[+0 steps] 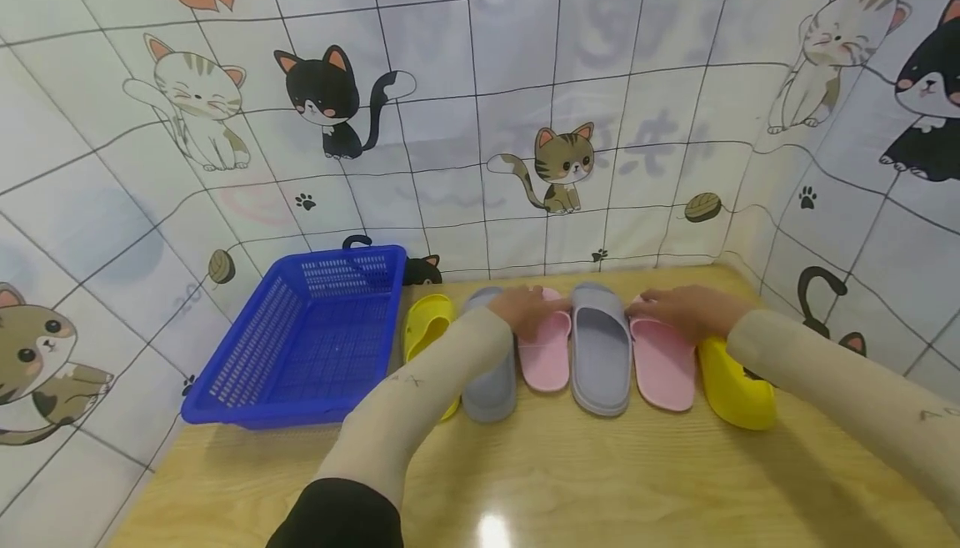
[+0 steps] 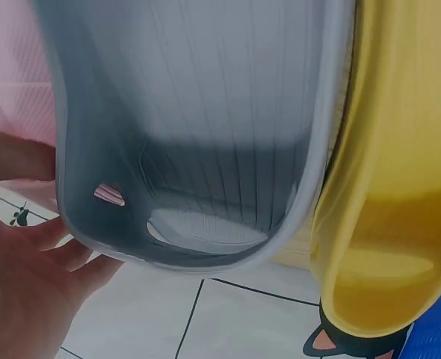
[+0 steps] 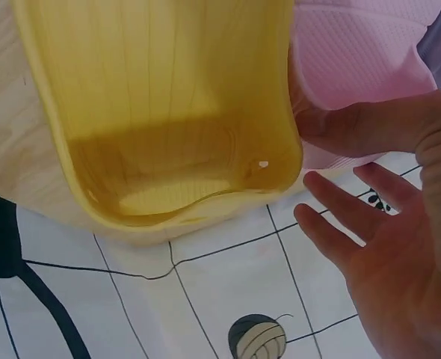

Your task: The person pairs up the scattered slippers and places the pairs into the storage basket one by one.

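**Black band and pale sleeve in front, both hands at the pink slippers**

Lowest in my head view is the black band (image 1: 337,515), below the pale left sleeve (image 1: 427,398). Beyond, footwear lines the wooden table (image 1: 562,481). The left pink slipper (image 1: 545,356) is third from the left, the right pink slipper (image 1: 666,369) fifth. Both point their toes at the wall, heels toward me; their long axes run near to far, the right one's heel slanting rightward.

The left hand (image 1: 525,310) and right hand (image 1: 693,310) are at the toe ends, fingers spread, each thumb over its slipper; I cannot tell how hard they press.

My left wrist view shows the toe gap and side slot of the left grey slipper (image 1: 489,389), covered in the head view. My right wrist view shows the inside of the right yellow shoe (image 1: 738,389) and a small hole there.

The right grey slipper (image 1: 602,369) separates the pink ones. The left sleeve crosses the left yellow shoe (image 1: 420,327); the right sleeve (image 1: 832,398) hides part of the right one. A blue basket (image 1: 285,416) stands left, before a cat-print wall (image 1: 450,214).
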Available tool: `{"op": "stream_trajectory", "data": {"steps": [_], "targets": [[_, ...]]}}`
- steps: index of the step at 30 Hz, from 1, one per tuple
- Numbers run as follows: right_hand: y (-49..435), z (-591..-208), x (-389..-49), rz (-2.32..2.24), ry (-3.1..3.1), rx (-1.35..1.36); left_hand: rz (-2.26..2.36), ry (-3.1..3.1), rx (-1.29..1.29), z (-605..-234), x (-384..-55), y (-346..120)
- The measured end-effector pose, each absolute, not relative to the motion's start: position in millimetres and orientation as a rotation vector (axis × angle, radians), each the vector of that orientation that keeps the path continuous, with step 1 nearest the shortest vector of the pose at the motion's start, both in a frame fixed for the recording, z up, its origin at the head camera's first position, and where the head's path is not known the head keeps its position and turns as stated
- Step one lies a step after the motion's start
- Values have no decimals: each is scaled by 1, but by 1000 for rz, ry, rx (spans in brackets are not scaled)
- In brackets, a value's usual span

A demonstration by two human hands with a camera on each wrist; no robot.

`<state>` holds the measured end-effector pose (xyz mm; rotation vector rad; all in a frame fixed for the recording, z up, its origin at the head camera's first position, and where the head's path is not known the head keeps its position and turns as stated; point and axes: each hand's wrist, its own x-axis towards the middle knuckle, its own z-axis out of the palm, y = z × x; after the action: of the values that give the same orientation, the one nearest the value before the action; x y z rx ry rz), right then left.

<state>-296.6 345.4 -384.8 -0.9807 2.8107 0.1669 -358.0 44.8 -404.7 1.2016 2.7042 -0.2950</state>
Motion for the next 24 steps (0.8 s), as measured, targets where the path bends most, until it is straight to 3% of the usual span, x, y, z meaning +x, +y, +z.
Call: {"op": "stream_trajectory", "data": {"steps": [6, 15, 24], "targets": [[341, -378, -296, 66, 2715, -763, -249, 2697, 1153, -393, -357, 41], [343, -382, -309, 53, 2760, -877, -105, 2677, 1036, -379, -356, 40], [345, -363, -311, -10, 2850, -869, -94, 2652, 1122, -360, -356, 38]]}}
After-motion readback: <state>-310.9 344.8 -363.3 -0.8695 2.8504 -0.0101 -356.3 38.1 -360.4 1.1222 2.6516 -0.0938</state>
